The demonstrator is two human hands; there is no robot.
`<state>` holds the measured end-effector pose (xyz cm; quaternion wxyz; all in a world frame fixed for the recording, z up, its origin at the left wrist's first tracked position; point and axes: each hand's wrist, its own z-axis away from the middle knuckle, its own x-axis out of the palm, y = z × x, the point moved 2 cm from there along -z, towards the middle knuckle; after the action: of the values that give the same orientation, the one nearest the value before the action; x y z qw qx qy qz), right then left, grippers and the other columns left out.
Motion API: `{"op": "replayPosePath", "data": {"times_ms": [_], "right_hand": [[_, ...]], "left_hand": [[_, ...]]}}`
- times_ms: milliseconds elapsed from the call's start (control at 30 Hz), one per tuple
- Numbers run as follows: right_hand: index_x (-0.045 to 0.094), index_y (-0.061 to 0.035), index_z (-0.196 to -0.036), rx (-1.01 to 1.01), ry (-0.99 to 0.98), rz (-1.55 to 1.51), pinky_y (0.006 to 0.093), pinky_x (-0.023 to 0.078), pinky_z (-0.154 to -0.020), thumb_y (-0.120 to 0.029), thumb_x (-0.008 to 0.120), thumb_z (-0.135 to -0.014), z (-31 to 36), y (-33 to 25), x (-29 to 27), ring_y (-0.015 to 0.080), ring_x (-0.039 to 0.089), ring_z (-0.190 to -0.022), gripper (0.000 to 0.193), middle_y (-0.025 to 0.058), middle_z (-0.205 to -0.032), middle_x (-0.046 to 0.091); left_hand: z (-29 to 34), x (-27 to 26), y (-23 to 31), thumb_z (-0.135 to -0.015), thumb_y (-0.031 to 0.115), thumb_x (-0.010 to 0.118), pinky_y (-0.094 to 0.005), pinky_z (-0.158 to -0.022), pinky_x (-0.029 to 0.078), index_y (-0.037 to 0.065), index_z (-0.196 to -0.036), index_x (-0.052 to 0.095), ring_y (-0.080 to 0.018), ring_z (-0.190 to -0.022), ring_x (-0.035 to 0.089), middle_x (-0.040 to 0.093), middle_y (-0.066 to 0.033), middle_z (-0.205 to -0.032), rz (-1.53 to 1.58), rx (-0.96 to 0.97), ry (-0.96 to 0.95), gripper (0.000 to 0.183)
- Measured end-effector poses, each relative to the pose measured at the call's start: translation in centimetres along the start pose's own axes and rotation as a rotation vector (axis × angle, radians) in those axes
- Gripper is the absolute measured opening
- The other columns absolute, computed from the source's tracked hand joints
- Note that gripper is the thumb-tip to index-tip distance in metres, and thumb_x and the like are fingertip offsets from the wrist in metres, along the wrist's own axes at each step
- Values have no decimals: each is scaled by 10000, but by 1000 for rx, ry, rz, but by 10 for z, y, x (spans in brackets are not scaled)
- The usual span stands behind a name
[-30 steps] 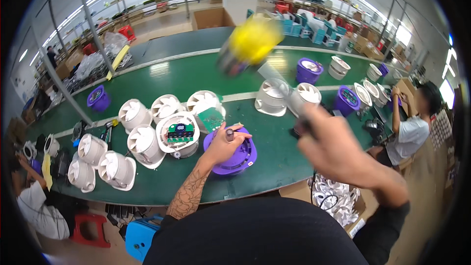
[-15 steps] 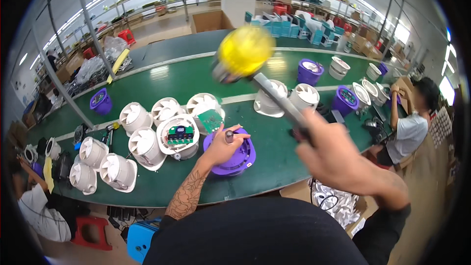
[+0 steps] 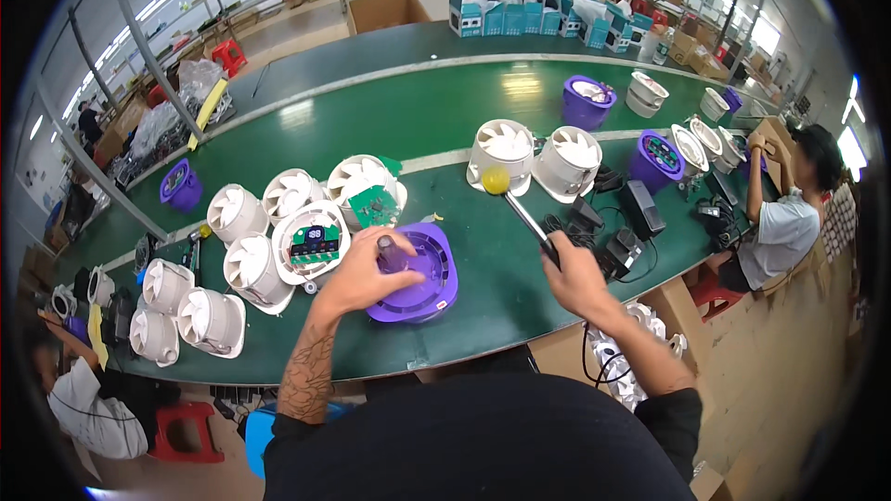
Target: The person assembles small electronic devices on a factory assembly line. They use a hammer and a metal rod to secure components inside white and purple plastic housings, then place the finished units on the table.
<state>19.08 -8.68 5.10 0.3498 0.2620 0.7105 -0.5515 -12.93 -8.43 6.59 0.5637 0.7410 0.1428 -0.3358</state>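
Glowing digits show on the small display [image 3: 314, 234] of a green circuit board [image 3: 311, 258] in a round white housing [image 3: 279, 247], while the tiny label [image 3: 443, 304] on the purple housing [image 3: 422, 307] is too small to read.

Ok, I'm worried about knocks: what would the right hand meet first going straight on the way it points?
Likely the white fan unit, the left of the pair ahead: the mallet's yellow head, held by the right hand, overlaps it in view. Depth between them is unclear.
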Motion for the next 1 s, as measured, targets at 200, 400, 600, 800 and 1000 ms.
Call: {"op": "replayPosePath", "data": {"times_ms": [200, 400, 600, 800, 1000], "right_hand": [[510, -31, -1091, 26, 24, 143, 507, 477, -701, -150, 600, -867, -15, 55, 63, 428, 605, -836, 269, 224, -907, 629], [414, 14, -1360, -271, 92, -152, 455, 334, -1032, -307, 714, -801, -33, -15, 65, 375, 430, -1211, 712, 232, -1307, 453], [231, 53, -1419, -213, -319, -446, 466, 388, -1011, -181, 616, -850, -53, -73, 106, 448, 469, -1188, 726, 317, -1312, 425], [274, 12, -1370, -67, -392, -566, 447, 450, -932, -95, 563, -856, -56, -73, 110, 415, 558, -1094, 600, 299, -1212, 499], [339, -16, -1293, -30, -387, -672, 432, 466, -886, -69, 532, -863, -61, -68, 113, 389, 583, -1063, 474, 236, -1146, 566]], "left_hand": [[14, 9, -13, -714, 148, 748, -358, -685, 485, 99, -933, 674, -262, -731, 603, 587, -97, -742, -122, -48, -26, 236], [11, 13, -20, -690, 92, 726, -316, -562, 480, 114, -864, 699, -215, -611, 600, 612, -58, -700, -168, 21, -13, 178], [9, 3, -20, -671, 58, 745, -313, -543, 486, 113, -914, 669, -199, -606, 591, 595, -26, -714, -153, 167, -46, 261], [12, -33, 14, -670, -62, 714, -310, -667, 542, -12, -886, 635, -185, -703, 641, 659, -85, -812, 68, 375, 59, 235], [81, -27, -26, -776, -59, 578, -432, -759, 540, -12, -845, 498, -263, -738, 643, 610, -193, -747, 843, -163, 544, 116]]}}
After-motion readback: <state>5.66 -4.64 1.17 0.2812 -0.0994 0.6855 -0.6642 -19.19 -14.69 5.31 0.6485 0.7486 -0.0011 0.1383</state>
